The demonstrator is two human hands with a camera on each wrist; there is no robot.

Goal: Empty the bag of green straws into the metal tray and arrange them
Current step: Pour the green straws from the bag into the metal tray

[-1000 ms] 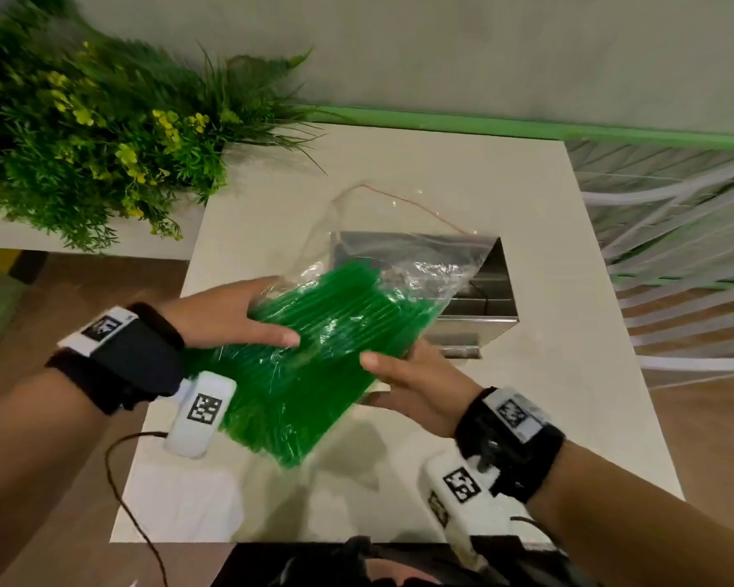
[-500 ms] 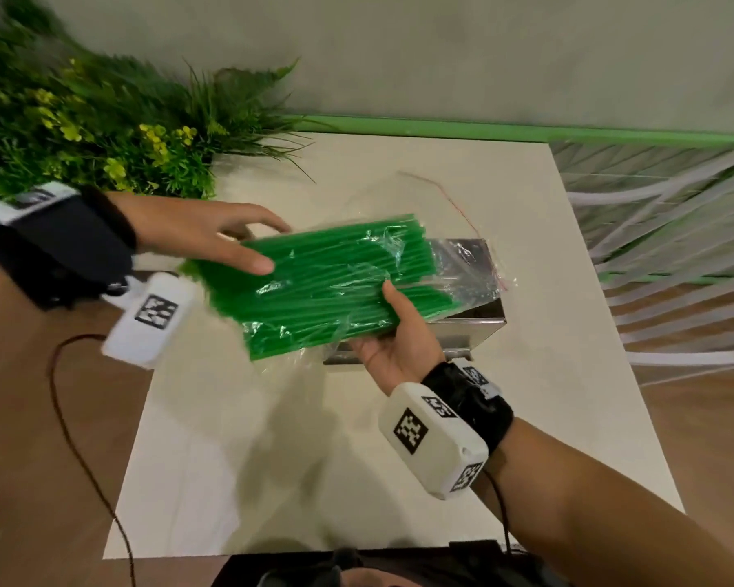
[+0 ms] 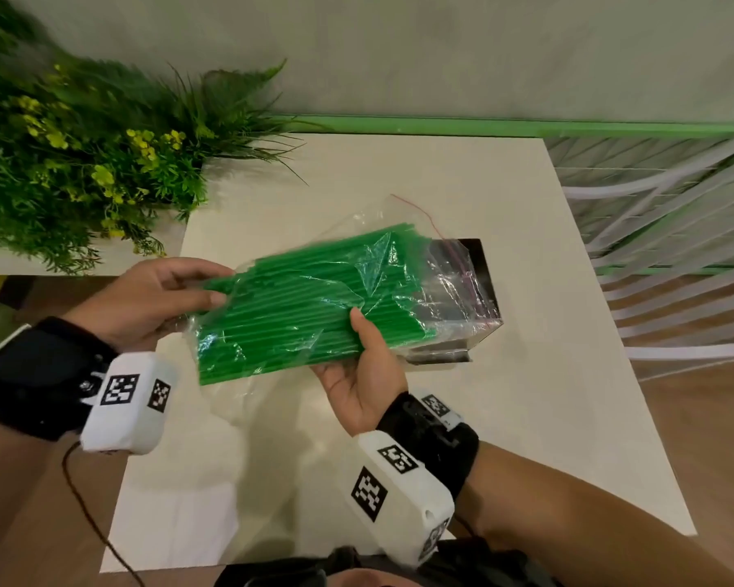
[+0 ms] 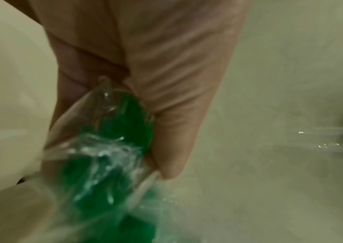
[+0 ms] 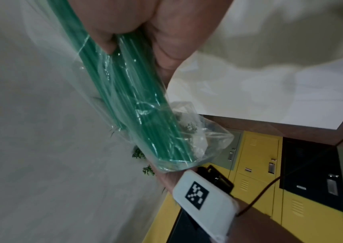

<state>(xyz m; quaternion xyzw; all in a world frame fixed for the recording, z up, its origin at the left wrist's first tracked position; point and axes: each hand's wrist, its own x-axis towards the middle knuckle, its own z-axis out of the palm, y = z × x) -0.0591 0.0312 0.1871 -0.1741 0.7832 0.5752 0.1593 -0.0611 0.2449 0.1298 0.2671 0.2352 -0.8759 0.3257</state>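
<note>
A clear plastic bag [image 3: 450,286] full of green straws [image 3: 297,307] is held in the air above the white table, lying almost level. My left hand [image 3: 174,290] pinches the bag's left end between thumb and fingers; the blurred left wrist view shows green straws [image 4: 112,164] in that pinch. My right hand [image 3: 365,358] grips the bundle from underneath at its middle, thumb on top; the right wrist view shows the straws [image 5: 129,92] in that grip. The bag's open right end hangs over the metal tray [image 3: 484,332], which is mostly hidden behind it.
A bank of green plants with yellow flowers [image 3: 85,171] lies along the table's back left. A white railing [image 3: 670,256] stands to the right. The white table [image 3: 399,438] is bare in front of my hands. A cable [image 3: 85,510] hangs from my left wrist.
The bag swung up from a steep slant to nearly level. My left hand shifted from its side to its left end, and my right hand moved under its middle.
</note>
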